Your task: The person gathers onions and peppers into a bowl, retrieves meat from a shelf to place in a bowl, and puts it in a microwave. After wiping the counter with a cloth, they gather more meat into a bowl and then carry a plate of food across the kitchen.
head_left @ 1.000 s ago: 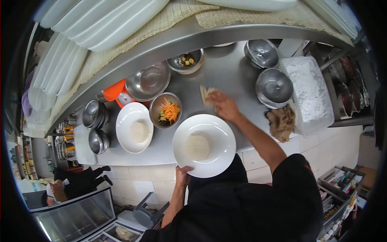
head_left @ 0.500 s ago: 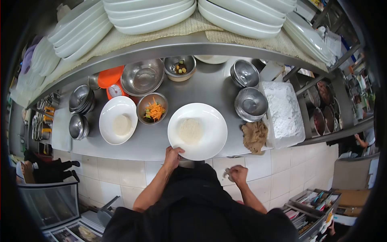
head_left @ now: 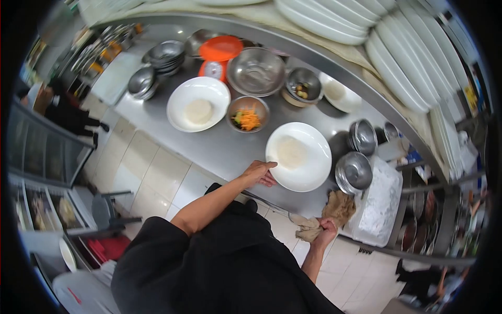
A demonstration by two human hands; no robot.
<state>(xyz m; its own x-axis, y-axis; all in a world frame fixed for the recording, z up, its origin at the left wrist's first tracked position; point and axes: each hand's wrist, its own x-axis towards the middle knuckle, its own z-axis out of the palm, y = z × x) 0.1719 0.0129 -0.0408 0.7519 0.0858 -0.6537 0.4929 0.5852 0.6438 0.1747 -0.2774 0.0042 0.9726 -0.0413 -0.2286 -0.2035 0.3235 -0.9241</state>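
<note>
My left hand is at the near left rim of a white plate, thumb on the rim and fingers beside and below it. On that plate lies a round, pale mound that looks like rice. My right hand is closed around a beige cloth at the counter's front edge. Close to it, a brown crumpled cloth lies on the counter. Left of the plate stand a metal bowl with orange shreds and a second white plate with a similar mound.
Several metal bowls stand at right, beside a tub of white powder. An orange scale and a large metal bowl are at the back. Stacked white plates fill the overhead shelf. A person is at far left.
The view has turned, so the counter now slants down to the right. My right hand has moved to the counter edge beside the brown cloth, with a beige cloth showing in it. My left hand stays at the plate's rim.
</note>
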